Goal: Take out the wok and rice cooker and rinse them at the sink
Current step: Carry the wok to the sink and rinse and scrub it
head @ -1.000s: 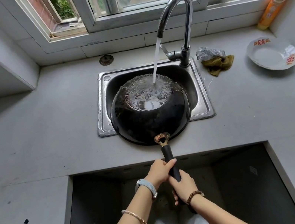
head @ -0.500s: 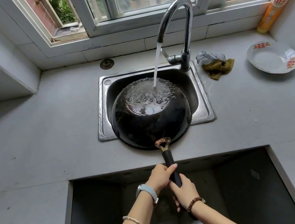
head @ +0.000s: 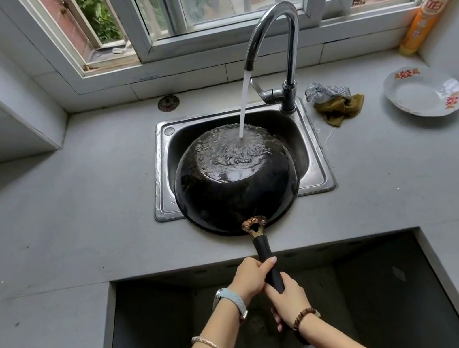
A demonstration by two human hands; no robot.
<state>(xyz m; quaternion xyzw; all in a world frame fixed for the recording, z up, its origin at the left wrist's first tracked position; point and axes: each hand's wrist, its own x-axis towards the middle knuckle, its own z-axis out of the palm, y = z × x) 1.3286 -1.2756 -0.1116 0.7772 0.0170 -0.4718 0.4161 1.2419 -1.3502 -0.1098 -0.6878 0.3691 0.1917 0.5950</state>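
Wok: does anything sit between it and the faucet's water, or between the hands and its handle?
Nothing visible does. The wok lies bottom-up over the sink, and the stream from the faucet lands straight on its underside. The left hand and right hand both grip the handle directly.

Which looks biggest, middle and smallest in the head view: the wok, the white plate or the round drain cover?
1. wok
2. white plate
3. round drain cover
The gaps look plain, so nearness to the camera changes nothing.
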